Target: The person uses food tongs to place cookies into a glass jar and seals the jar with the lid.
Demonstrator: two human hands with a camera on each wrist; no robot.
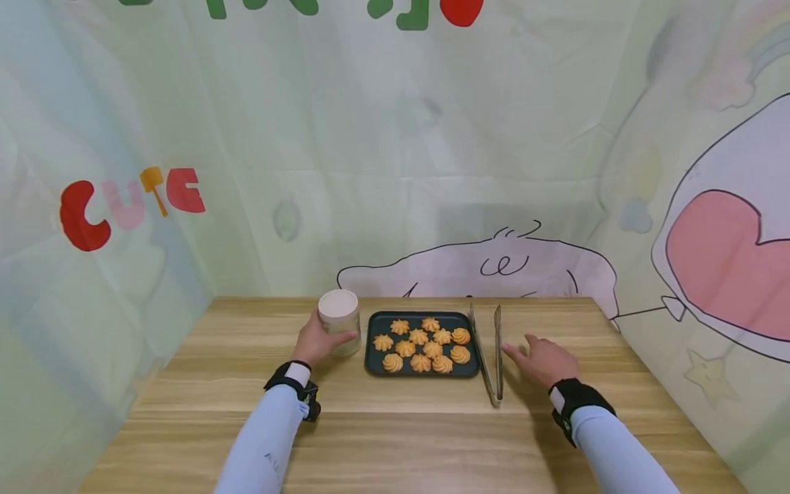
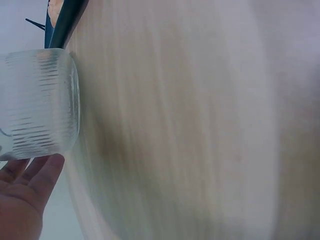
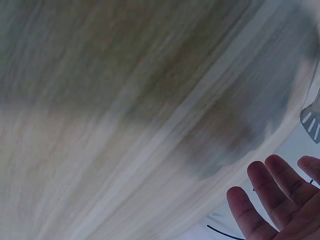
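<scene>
At the left of the tray stands a clear ribbed jar (image 1: 350, 345) with a pale lid (image 1: 338, 304). My left hand (image 1: 316, 341) grips its side, the thumb across the front; in the left wrist view the fingers (image 2: 47, 176) lie along the jar's wall (image 2: 42, 100). Metal tongs (image 1: 498, 357) lie spread along the tray's right edge, their bend toward me. Just right of them hovers my right hand (image 1: 546, 361), fingers loosely extended and holding nothing. A slotted tong tip (image 3: 311, 122) shows beyond those fingers in the right wrist view.
A dark rectangular tray (image 1: 369, 357) with several piped butter cookies (image 1: 405, 348) rests mid-table between the jar and tongs. The wooden table (image 1: 395, 446) ends at a printed fabric backdrop (image 1: 395, 171) behind and at both sides.
</scene>
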